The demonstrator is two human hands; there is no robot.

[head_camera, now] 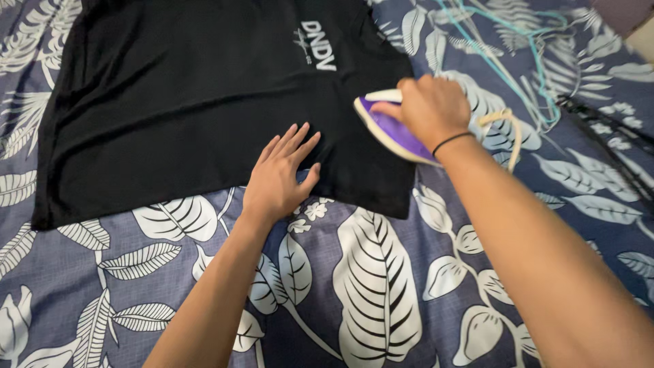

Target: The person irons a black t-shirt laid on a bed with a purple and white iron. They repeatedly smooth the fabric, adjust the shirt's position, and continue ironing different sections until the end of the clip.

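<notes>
Pressing step: left hand (pixel 278 178) lies flat (fingers spread) on the black shirt's (pixel 184 102) near hem, right hand (pixel 430 109) clamps the purple iron (pixel 392 129); next stroke likely needs taut fabric.

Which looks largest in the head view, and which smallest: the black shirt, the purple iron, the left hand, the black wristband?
1. black shirt, by far the largest.
2. purple iron and left hand: they look alike, and the right hand covers part of the iron, so I do not rank them.
3. black wristband, the smallest.
</notes>
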